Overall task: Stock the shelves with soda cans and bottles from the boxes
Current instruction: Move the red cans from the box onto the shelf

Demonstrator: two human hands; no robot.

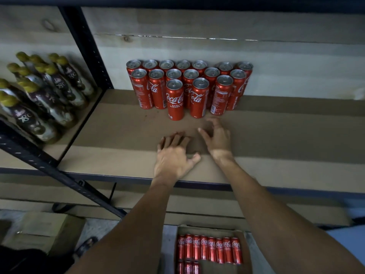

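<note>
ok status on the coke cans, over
Left hand, right hand open, empty, at the shelf front. Coca-Cola cans grouped at the back; more in the cardboard box below. Nothing blocking.

A single wide-angle camera worn on the person's head looks forward and steeply down onto a shelf (276, 135), facing its plank back wall (217, 22). The view is close: both bare arms run up from the bottom edge, with the left grip (173, 155) and right grip (217, 139) at mid-frame and the standing red cans (189, 89) just beyond them. The lens bows the edges, tilting the rack upright (87, 50) and the bottles (45, 91) at far left. Under the shelf's front edge the frame reaches an open box (245, 252) on the floor (102, 224).
</note>
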